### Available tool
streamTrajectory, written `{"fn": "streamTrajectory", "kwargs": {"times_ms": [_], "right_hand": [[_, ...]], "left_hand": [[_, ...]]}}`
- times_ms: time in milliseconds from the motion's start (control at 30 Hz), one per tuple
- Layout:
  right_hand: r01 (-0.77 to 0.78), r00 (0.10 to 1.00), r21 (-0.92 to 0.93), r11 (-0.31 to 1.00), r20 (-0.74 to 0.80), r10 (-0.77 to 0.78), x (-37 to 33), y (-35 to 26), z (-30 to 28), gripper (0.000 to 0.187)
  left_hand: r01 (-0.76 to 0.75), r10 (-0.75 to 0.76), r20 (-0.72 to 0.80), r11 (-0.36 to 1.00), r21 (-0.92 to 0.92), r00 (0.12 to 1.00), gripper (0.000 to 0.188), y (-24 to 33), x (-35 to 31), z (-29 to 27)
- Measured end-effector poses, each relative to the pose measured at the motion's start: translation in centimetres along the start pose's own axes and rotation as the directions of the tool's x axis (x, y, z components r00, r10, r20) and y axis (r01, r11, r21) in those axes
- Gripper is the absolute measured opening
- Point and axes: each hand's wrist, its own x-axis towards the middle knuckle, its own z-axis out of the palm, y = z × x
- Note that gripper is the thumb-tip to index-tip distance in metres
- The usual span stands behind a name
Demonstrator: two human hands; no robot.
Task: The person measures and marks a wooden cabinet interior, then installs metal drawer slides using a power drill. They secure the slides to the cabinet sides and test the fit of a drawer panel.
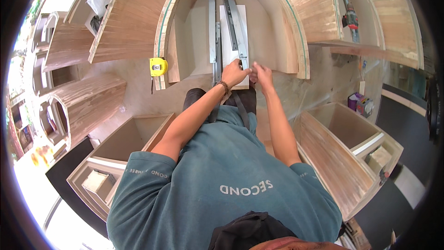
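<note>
My left hand (235,74), with a beaded bracelet at its wrist, is closed around the near end of a metal drawer slide (234,23). That slide lies at a slant over a narrow white board (243,23). Just to the right, my right hand (262,76) has its fingers curled in toward the left thumb. It is slightly blurred, and whatever its fingertips pinch is hidden or too small to make out. A second metal drawer slide (212,28) runs lengthwise to the left of the board. Both slides rest inside an arched wooden cabinet shell (280,32).
On the shell's left edge sits a yellow tape measure (158,66). Wooden cabinet boxes (134,14) surround me, including a long one (340,157) at lower right. A power drill (350,18) lies in the far-right box. Small purple boxes (360,104) stand on the floor.
</note>
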Motion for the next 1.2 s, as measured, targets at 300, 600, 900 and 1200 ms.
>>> {"fn": "streamTrajectory", "kwargs": {"times_ms": [300, 600, 900, 1200], "right_hand": [[0.003, 0.981, -0.245, 0.970, 0.188, 0.044, 8.3, -9.5, 7.4, 0.069], [0.180, 0.984, -0.326, 0.928, 0.058, -0.170, 10.9, -5.2, 6.0, 0.088], [0.231, 0.972, -0.122, 0.965, 0.072, -0.223, 2.3, -3.1, 4.3, 0.049], [0.282, 0.948, -0.251, 0.926, -0.075, -0.310, -4.4, 0.1, -0.6, 0.046]], "left_hand": [[-0.028, 0.029, -0.007, 0.997, 0.070, 1.000, 0.053, 2.3, -1.3, 0.0], [0.002, -0.025, -0.118, 0.981, -0.194, 0.993, 0.061, -3.0, -0.5, -2.8], [0.231, -0.137, -0.382, 0.950, 0.211, 0.914, 0.084, -5.2, 5.7, -5.0], [0.119, -0.058, -0.244, 0.963, 0.241, 0.968, 0.081, -6.2, 8.3, -7.4]]}}
